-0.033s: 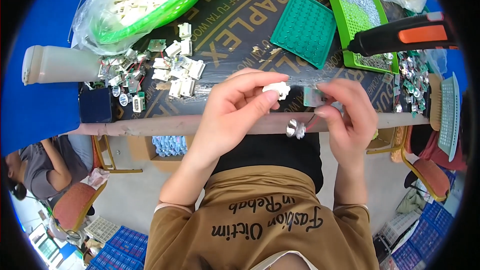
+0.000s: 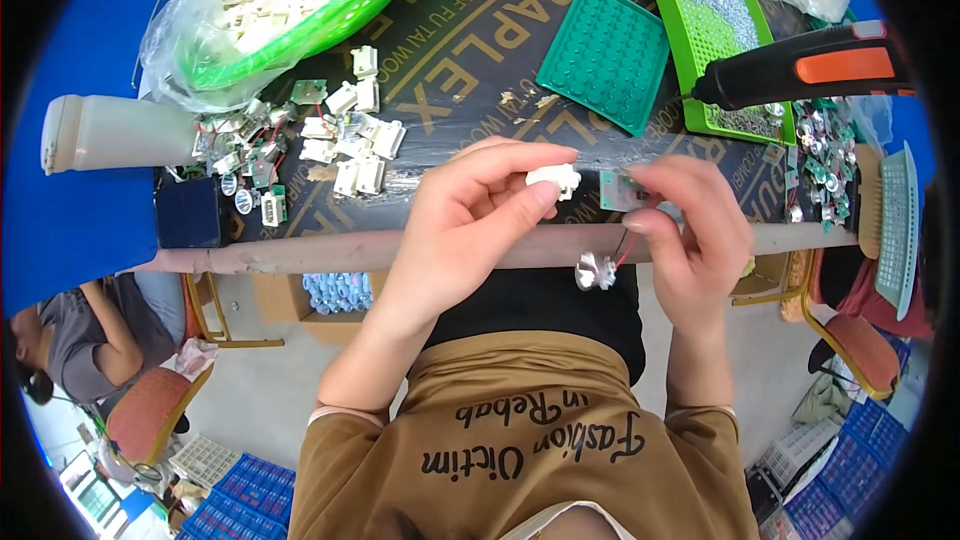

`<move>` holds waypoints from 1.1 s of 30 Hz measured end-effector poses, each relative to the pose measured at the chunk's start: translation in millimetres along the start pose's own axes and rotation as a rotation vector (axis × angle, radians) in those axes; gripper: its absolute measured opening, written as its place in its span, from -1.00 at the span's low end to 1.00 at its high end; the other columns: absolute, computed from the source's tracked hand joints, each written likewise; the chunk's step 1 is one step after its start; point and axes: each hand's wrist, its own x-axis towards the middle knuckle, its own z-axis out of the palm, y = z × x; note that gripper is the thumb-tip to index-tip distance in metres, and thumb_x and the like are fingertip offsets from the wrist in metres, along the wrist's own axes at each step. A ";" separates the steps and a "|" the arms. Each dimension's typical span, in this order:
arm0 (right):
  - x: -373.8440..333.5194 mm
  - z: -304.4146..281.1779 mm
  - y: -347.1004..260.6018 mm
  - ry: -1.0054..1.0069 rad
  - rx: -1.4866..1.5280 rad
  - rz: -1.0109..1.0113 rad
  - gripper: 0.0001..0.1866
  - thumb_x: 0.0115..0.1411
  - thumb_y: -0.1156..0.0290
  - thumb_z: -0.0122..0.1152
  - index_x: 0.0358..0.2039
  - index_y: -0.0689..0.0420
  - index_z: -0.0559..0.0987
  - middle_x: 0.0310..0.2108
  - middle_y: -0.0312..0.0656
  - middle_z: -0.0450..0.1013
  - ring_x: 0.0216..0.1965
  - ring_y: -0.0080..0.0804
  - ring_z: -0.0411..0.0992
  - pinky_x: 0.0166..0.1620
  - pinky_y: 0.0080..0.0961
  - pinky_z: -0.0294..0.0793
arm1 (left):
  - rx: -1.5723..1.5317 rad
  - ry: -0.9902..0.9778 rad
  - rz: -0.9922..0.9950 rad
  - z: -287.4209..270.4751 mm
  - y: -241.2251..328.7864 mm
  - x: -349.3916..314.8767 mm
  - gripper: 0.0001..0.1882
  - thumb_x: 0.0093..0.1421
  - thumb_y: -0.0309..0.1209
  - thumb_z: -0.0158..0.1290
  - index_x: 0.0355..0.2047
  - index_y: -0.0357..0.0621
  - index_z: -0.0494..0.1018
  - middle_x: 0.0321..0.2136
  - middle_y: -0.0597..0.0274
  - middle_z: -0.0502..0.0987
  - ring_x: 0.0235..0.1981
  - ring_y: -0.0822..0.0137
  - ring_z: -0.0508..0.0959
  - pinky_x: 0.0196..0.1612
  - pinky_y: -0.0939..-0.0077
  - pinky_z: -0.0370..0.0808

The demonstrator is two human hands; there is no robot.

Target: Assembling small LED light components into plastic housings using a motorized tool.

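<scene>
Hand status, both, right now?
Left hand: closed, pinching a white plastic part.
Right hand: closed, pinching a green circuit board; a silver reflector hangs below on a red wire.

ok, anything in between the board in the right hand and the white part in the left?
Nothing visible. The board in the right hand faces the white part in the left hand across an open gap. The silver reflector hangs below, outside that gap.
</scene>
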 end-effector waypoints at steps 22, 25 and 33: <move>-2.6 7.8 -0.5 0.040 -0.120 -0.041 -0.66 -0.27 0.56 0.35 -0.38 0.19 0.54 -0.46 -0.19 0.40 -0.50 -0.35 0.39 -0.50 -0.53 0.39 | -0.078 -0.052 0.041 14.7 -3.4 4.1 -0.70 0.14 -0.63 -0.09 -0.09 -0.27 0.36 -0.34 0.34 0.46 -0.41 0.67 0.38 -0.39 0.82 0.32; -1.1 8.6 -0.5 0.065 -0.131 -0.065 -0.67 -0.27 0.56 0.35 -0.38 0.18 0.54 -0.47 -0.20 0.40 -0.51 -0.35 0.39 -0.51 -0.53 0.38 | -0.093 -0.030 0.037 21.5 1.4 2.6 -0.66 0.13 -0.63 -0.10 -0.04 -0.31 0.31 -0.28 0.24 0.48 -0.34 0.57 0.44 -0.29 0.75 0.37; 4.7 5.4 0.6 0.051 -0.186 -0.217 -0.67 -0.26 0.54 0.34 -0.37 0.18 0.55 -0.45 -0.20 0.40 -0.50 -0.33 0.39 -0.49 -0.53 0.39 | -0.084 -0.012 0.046 21.3 6.4 -0.8 -0.63 0.14 -0.60 -0.09 -0.01 -0.37 0.25 -0.22 0.08 0.48 -0.25 0.38 0.50 -0.22 0.55 0.49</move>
